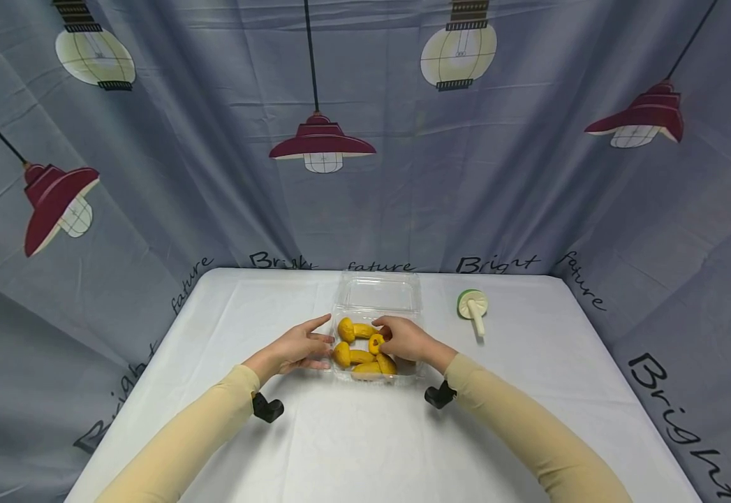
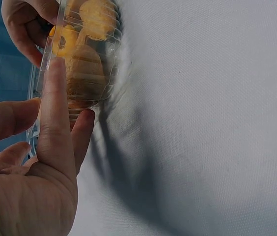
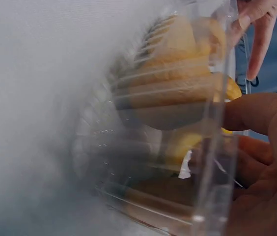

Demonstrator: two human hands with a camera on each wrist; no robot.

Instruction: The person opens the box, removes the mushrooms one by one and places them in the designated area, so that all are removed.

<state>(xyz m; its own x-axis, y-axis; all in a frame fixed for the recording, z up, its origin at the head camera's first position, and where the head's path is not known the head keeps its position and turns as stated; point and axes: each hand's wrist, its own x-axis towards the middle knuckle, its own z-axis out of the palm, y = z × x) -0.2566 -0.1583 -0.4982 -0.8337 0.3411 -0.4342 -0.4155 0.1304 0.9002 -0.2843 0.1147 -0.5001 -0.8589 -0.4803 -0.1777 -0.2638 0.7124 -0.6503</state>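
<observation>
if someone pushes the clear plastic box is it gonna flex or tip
The clear plastic box looks thin and see-through, so it is probably light and may flex when squeezed. Low and broad on the white table, it would likely slide rather than tip. The yellow mushrooms inside might shift.

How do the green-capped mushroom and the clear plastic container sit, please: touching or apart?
Apart. The head view shows it: a strip of white tabletop lies plainly between the clear plastic container and the green-capped mushroom.
</observation>
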